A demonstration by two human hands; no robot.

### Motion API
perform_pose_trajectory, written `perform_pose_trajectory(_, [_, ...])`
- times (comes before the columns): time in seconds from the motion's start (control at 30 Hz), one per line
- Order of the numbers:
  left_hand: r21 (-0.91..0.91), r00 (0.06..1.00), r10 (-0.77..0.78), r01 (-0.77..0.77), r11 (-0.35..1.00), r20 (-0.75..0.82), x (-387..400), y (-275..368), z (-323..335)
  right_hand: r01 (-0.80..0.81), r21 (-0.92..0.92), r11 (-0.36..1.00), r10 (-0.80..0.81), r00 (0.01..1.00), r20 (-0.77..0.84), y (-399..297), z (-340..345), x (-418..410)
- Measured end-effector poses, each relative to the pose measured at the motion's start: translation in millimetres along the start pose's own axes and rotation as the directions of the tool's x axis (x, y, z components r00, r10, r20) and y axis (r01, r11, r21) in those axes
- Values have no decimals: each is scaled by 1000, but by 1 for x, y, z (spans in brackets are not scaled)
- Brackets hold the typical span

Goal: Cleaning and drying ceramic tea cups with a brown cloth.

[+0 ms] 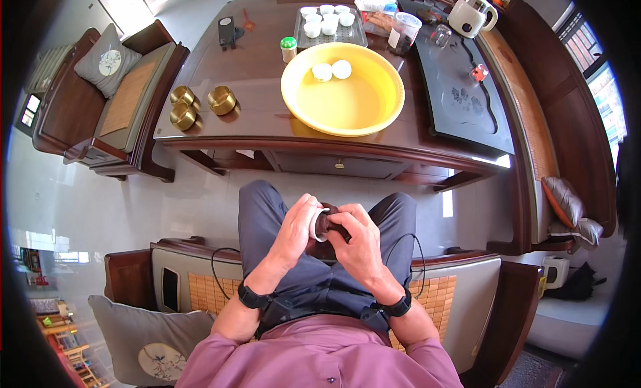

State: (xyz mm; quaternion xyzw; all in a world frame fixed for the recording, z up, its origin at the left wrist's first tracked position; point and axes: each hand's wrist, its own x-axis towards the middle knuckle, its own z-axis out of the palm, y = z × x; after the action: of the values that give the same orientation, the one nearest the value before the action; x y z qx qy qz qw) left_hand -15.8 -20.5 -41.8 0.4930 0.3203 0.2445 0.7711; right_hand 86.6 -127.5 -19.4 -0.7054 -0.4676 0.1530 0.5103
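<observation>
Over my lap, my left hand [294, 233] grips a small white cup [314, 227], tilted so that its mouth faces right. My right hand [358, 240] pinches a dark brown cloth [322, 223], part of which is pushed into the cup's mouth. The fingers hide some of the cup and cloth. On the table ahead stands a large yellow plastic basin [345, 130] with two white cups [332, 70] inside. Beyond it, several more white cups [328, 25] sit on a perforated metal tray [305, 41].
Three brass-coloured bowls [183, 116] stand at the table's left. A green-lidded toothpick jar [288, 49] is behind the basin. At right lie a black tea tray [458, 95], a clear plastic tub [403, 32] and a white electric kettle [470, 15]. A phone [171, 289] rests on my seat.
</observation>
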Motion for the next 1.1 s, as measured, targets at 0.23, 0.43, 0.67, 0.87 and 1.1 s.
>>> perform_pose_trajectory(0.23, [-215,862,-436,492,844,260,3,13,-20,98,-64,993,-103,990,-92,-5,7,7])
perform_pose_trajectory(0.43, [-394,903,-401,428,813,154,-11,2,-3,-236,279,931,306,921,-242,15,-3,22])
perform_pose_trajectory(0.67, [-299,957,-275,290,909,92,-10,6,7,39,-113,993,-49,996,-80,-18,-23,10])
perform_pose_trajectory(0.87, [-113,976,-216,218,969,35,-8,-1,17,57,-45,997,-62,988,-140,-17,0,12])
perform_pose_trajectory(1.1, [-414,897,-443,401,817,-4,-2,21,8,-22,227,974,-30,974,223,-24,-40,6])
